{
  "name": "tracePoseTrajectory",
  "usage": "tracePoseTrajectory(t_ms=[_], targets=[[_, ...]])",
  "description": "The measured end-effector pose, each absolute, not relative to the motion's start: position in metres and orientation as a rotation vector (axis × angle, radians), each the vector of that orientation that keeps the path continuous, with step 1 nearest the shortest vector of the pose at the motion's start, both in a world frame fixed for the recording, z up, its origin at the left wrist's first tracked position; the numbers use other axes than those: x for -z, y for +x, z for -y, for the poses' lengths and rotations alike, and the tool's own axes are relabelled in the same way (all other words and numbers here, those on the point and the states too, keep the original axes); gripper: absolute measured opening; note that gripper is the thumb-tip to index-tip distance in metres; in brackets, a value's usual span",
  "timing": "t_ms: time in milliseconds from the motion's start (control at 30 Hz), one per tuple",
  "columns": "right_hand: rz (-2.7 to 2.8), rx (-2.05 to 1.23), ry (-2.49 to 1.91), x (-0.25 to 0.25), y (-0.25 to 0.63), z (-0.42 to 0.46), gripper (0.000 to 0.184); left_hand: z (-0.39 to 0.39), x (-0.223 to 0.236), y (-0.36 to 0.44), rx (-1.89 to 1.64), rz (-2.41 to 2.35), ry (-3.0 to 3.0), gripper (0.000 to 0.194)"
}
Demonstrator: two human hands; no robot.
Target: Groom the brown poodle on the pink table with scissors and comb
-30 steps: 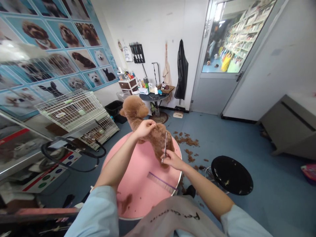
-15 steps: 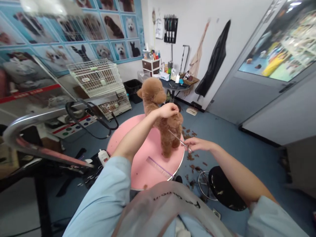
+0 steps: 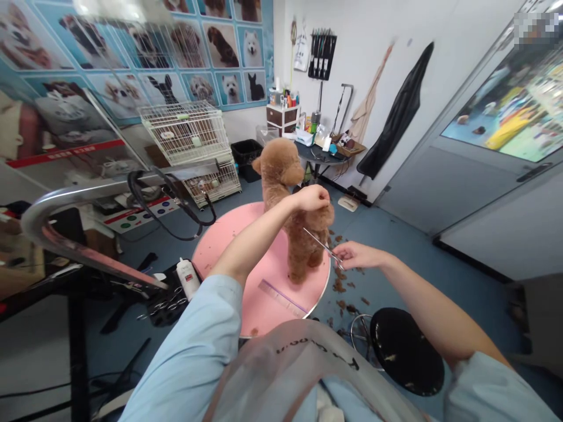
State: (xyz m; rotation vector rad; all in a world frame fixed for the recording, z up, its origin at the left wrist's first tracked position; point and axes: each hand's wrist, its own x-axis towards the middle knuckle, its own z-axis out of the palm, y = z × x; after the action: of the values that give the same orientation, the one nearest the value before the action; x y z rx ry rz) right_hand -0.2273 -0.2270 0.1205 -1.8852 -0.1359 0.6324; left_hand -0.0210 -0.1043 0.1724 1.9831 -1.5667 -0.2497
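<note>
A fluffy brown dog (image 3: 281, 164) stands on a round pink grooming table (image 3: 229, 234), its head toward the far side. My left hand (image 3: 313, 198) is closed at the dog's rear, its fingertips pinched on what looks like the tail or a tuft of fur. In my right hand (image 3: 352, 255) is a pair of long, thin scissors (image 3: 317, 241), the blades pointing up and left against the dog's hindquarters. A comb with a purple spine (image 3: 284, 296) lies flat on the table near me.
A bent metal arm (image 3: 79, 196) with a black strap reaches in from the left. Beside the table are a white bottle (image 3: 188, 279) and several scissors in a holder. A black round stool (image 3: 407, 350) stands at right. Fur clippings (image 3: 339, 285) litter the floor.
The view has swung slightly left, so the scene sits further right. Both hands keep nearly the same places at the dog, with the scissors still against its hindquarters.
</note>
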Motion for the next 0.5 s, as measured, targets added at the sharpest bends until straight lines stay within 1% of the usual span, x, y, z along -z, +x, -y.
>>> tracePoseTrajectory(t_ms=[100,233,367,500], targets=[[0.118,-0.603,-1.919,-0.125,-0.228,0.231,0.027,0.106,-0.173,-0.021,0.297,1.606,1.93,0.022],[0.109,-0.706,-1.943,-0.131,-0.228,0.238,0.028,0.105,-0.173,-0.021,0.388,1.612,1.868,0.019],[0.107,-0.666,-1.933,-0.137,-0.229,0.243,0.025,0.105,-0.174,-0.023,0.446,1.621,1.786,0.018],[0.088,-0.708,-1.981,-0.138,-0.233,0.245,0.024,0.105,-0.175,-0.028,0.468,1.606,1.794,0.019]])
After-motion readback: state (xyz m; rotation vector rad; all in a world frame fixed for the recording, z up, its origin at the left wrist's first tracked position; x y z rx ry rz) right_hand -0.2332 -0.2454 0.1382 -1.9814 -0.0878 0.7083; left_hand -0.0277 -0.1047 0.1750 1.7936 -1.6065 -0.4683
